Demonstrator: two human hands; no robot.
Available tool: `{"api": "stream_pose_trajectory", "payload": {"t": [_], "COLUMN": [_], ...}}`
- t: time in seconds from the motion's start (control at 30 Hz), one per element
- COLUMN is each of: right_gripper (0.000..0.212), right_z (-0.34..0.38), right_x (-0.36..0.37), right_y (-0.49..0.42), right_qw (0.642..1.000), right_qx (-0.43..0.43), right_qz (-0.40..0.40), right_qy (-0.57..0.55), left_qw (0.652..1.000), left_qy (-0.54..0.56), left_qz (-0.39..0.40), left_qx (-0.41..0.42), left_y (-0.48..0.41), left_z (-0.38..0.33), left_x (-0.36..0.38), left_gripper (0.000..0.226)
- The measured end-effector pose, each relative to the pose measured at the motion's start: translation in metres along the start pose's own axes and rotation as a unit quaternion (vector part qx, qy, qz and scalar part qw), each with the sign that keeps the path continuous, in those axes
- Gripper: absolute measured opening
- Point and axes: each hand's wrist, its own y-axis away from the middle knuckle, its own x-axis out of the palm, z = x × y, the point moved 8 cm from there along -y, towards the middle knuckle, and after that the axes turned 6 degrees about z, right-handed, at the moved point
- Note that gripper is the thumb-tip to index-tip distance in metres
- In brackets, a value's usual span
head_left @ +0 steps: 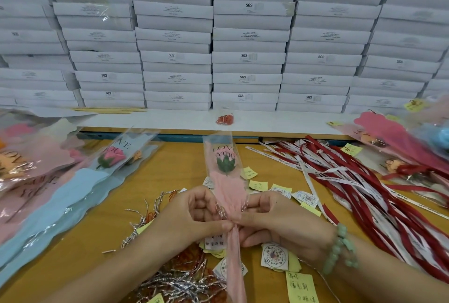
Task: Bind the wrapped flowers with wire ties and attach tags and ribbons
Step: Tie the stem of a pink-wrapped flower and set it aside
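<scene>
left hand + right hand both pinching crinkly pink cellophane-sleeved flower at its narrow neck | glittery silver wire tie right there

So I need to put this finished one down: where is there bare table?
Bare table lies between the blue wraps and the wire ties, and further back left of the held flower. The white ledge beside the red clips is free too. Ribbons crowd the right; tags crowd the near middle.
</scene>
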Motion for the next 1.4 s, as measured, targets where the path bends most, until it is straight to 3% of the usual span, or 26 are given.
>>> {"api": "stream_pose_trajectory", "payload": {"t": [0.13,0.43,0.6,0.8,0.93,1.0,1.1,1.23,1.4], "right_gripper": [0.034,0.054,0.031,0.026,0.066,0.072,0.056,0.057,0.041], "right_z": [0.003,0.011,0.013,0.013,0.011,0.011,0.012,0.01,0.01], "right_x": [-0.002,-0.004,-0.009,-0.008,-0.012,-0.012,-0.009,-0.008,-0.008], "right_y": [-0.001,0.0,0.0,0.002,0.002,0.001,0.002,0.001,0.002], "right_qw": [1.0,0.999,0.997,0.997,0.995,0.995,0.996,0.999,0.999], "right_qx": [-0.003,-0.038,-0.044,-0.039,-0.042,-0.045,-0.042,-0.026,-0.019], "right_qz": [0.007,-0.012,-0.036,-0.037,-0.056,-0.055,-0.048,-0.01,0.014], "right_qy": [0.005,0.032,0.056,0.062,0.067,0.064,0.064,0.04,0.023], "left_qw": [1.0,0.976,0.964,0.954,0.951,0.95,0.95,0.953,0.959], "left_qy": [-0.02,0.181,0.222,0.247,0.257,0.265,0.262,0.249,0.241], "left_qz": [0.012,0.061,0.084,0.108,0.107,0.098,0.098,0.095,0.086], "left_qx": [-0.019,-0.109,-0.118,-0.13,-0.132,-0.134,-0.137,-0.142,-0.118], "left_y": [0.003,0.006,0.002,0.001,0.0,0.0,0.002,0.002,0.001], "left_z": [0.0,0.02,0.022,0.023,0.024,0.024,0.023,0.024,0.022], "left_x": [0.008,0.018,0.025,0.032,0.031,0.03,0.028,0.023,0.019], "left_gripper": [0.033,0.022,0.038,0.018,0.015,0.016,0.014,0.018,0.02]}}
